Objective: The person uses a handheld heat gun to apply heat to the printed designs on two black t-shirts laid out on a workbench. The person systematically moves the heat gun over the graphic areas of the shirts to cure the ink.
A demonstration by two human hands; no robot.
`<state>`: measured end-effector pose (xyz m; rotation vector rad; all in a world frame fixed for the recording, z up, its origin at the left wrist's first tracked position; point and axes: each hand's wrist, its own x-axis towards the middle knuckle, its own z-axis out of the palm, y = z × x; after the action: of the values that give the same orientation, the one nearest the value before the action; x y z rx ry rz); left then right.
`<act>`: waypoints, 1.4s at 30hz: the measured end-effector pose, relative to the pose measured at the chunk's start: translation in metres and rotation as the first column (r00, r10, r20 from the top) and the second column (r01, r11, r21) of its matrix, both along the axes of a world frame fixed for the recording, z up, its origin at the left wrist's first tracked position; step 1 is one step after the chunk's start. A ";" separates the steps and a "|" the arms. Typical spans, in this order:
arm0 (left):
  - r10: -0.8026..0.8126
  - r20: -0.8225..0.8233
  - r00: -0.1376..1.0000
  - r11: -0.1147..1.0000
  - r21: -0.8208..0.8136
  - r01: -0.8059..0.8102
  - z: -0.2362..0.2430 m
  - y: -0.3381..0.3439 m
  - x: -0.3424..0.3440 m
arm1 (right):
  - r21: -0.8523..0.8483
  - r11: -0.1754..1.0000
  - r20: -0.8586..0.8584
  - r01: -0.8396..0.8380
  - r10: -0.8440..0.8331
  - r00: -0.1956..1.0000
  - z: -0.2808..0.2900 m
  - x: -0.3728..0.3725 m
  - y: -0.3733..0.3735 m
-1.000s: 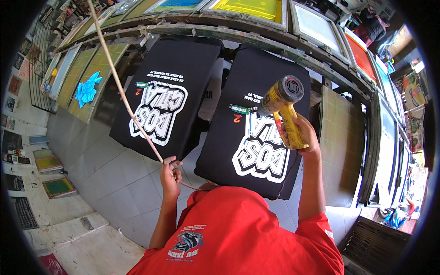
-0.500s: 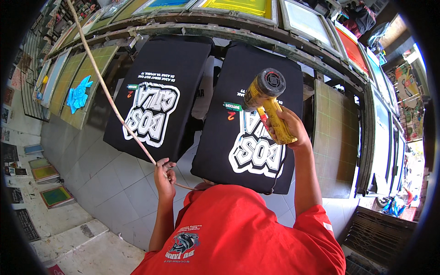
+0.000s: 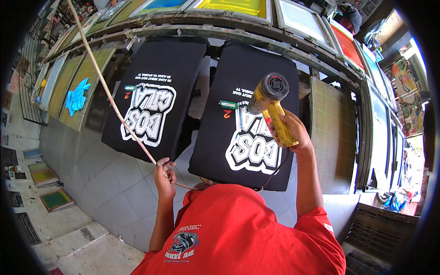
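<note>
My right hand grips the handle of a yellow and black heat gun. Its dark nozzle points down and left, above the white print of the right-hand black T-shirt. A thin dark cable hangs from the handle's end. In my left hand a long pale cord is pinched; it runs taut to the upper left, and a thinner length trails toward my body. Left of the first shirt, a second black T-shirt with the same white print lies flat, the cord crossing in front of it.
Framed printing screens, among them a yellow one and a red one, line the far rail. A crumpled blue cloth or glove lies on a board at left. Another gridded board stands right of the shirts. Small frames lean at lower left.
The heat gun and my right hand have shifted slightly right and down, showing more of the print's small lettering. My left hand keeps its hold on the cord.
</note>
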<state>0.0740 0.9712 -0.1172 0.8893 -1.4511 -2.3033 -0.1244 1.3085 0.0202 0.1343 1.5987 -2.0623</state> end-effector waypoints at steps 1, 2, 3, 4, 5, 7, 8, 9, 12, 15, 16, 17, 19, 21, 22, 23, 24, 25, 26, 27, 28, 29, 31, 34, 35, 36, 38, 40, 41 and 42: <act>0.003 0.004 1.000 1.000 0.004 -0.003 0.001 0.001 0.000 | -0.005 1.000 0.010 -0.011 0.011 1.000 -0.001 0.000 0.005; 0.005 0.008 1.000 1.000 0.009 -0.006 0.002 0.002 0.001 | -0.010 1.000 0.020 -0.021 0.021 1.000 -0.001 0.000 0.008; 0.003 0.004 1.000 1.000 0.000 -0.003 0.002 0.003 0.001 | 0.005 1.000 0.014 0.005 -0.006 1.000 -0.001 0.001 0.010; 0.002 0.001 1.000 1.000 -0.009 -0.002 0.002 0.003 0.001 | 0.018 0.999 0.009 0.031 -0.031 0.999 -0.002 0.002 0.011; 0.001 -0.003 1.000 1.000 -0.019 -0.001 0.002 0.004 0.001 | 0.032 0.998 0.004 0.057 -0.057 0.998 -0.002 0.003 0.012; -0.002 0.000 1.000 1.000 -0.018 0.002 0.000 0.005 0.004 | 0.054 0.996 0.003 0.067 -0.067 0.998 -0.001 0.004 0.018; -0.003 0.000 1.000 1.000 -0.018 0.003 0.000 0.005 0.005 | 0.065 0.995 0.001 0.071 -0.072 0.997 -0.001 0.005 0.022; 0.000 0.000 1.000 1.000 -0.018 0.000 -0.001 0.005 0.006 | 0.049 0.997 -0.002 0.057 -0.057 0.998 0.002 0.007 0.025; 0.001 -0.001 1.000 1.000 -0.020 -0.001 -0.001 0.007 0.008 | 0.039 0.997 -0.019 0.072 -0.071 0.997 0.001 0.011 0.033; -0.003 -0.001 1.000 1.000 -0.023 0.003 0.001 0.010 0.007 | 0.077 0.989 -0.032 0.127 -0.125 0.992 -0.004 0.012 0.040; -0.002 0.005 1.000 1.000 -0.022 0.002 0.002 0.012 0.007 | 0.079 0.990 -0.024 0.115 -0.114 0.993 -0.002 0.013 0.042; -0.001 0.011 1.000 1.000 -0.022 0.001 0.003 0.013 0.007 | 0.081 0.991 -0.016 0.104 -0.103 0.995 0.002 0.015 0.043; -0.004 0.008 1.000 1.000 -0.026 0.005 0.003 0.014 0.007 | 0.065 0.994 -0.019 0.089 -0.088 0.996 0.004 0.018 0.047; -0.008 0.003 1.000 1.000 -0.029 0.008 0.002 0.017 0.007 | 0.029 0.996 -0.041 0.082 -0.080 0.996 0.003 0.021 0.049; -0.009 -0.003 1.000 0.999 -0.031 0.009 0.001 0.018 0.007 | 0.048 0.994 -0.037 0.099 -0.097 0.995 0.001 0.021 0.049; -0.010 -0.008 1.000 0.999 -0.032 0.009 0.001 0.019 0.006 | 0.067 0.991 -0.034 0.115 -0.113 0.993 -0.001 0.020 0.048; -0.011 -0.005 1.000 1.000 -0.026 0.011 0.000 0.020 0.007 | 0.086 0.988 -0.031 0.132 -0.129 0.991 -0.001 0.021 0.048; -0.006 -0.006 1.000 1.000 -0.020 0.006 0.000 0.021 0.008 | 0.097 0.990 -0.024 0.104 -0.102 0.994 0.001 0.023 0.048; -0.001 -0.007 1.000 1.000 -0.014 0.001 0.001 0.021 0.008 | 0.070 0.995 0.000 0.068 -0.068 0.998 0.001 0.026 0.050; -0.004 -0.006 1.000 1.000 -0.012 0.004 0.000 0.022 0.008 | 0.041 0.999 0.024 0.031 -0.032 0.999 0.001 0.029 0.055; 0.001 -0.005 1.000 1.000 -0.014 -0.001 0.000 0.023 0.009 | 0.009 1.000 0.047 -0.012 0.011 0.999 0.000 0.031 0.060; 0.006 -0.003 1.000 1.000 -0.016 -0.006 0.000 0.024 0.010 | -0.017 0.999 0.063 -0.038 0.039 0.997 -0.003 0.033 0.064; 0.013 -0.009 1.000 1.000 -0.009 -0.013 -0.001 0.026 0.012 | 0.018 1.000 0.023 -0.008 0.007 1.000 0.000 0.039 0.067; 0.012 -0.008 1.000 0.999 -0.030 -0.012 0.001 0.029 0.014 | 0.099 0.990 -0.014 0.099 -0.098 0.995 0.000 0.043 0.069; 0.010 -0.009 1.000 0.999 -0.030 -0.011 0.000 0.030 0.015 | 0.111 0.985 -0.021 0.129 -0.128 0.992 0.000 0.045 0.071; 0.008 -0.011 1.000 1.000 -0.030 -0.009 0.000 0.030 0.016 | 0.122 0.980 -0.028 0.160 -0.158 0.987 0.001 0.047 0.073; 0.022 -0.017 1.000 0.999 -0.029 -0.022 0.000 0.032 0.019 | 0.102 0.989 0.001 0.102 -0.103 0.995 0.003 0.051 0.086; 0.027 -0.025 0.999 0.999 -0.030 -0.028 0.000 0.034 0.022 | 0.083 0.993 0.027 0.087 -0.089 0.996 0.005 0.056 0.095; 0.025 -0.031 0.999 0.999 -0.031 -0.026 -0.001 0.035 0.024 | 0.060 0.994 0.018 0.095 -0.096 0.995 0.006 0.057 0.098; 0.024 -0.037 0.999 0.999 -0.033 -0.025 -0.002 0.036 0.025 | 0.081 0.986 0.001 0.143 -0.144 0.990 0.006 0.056 0.096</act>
<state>0.0991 1.0074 -0.1190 0.8462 -1.4511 -2.2586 -0.0681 1.4050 0.0259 0.2926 1.7137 -2.1018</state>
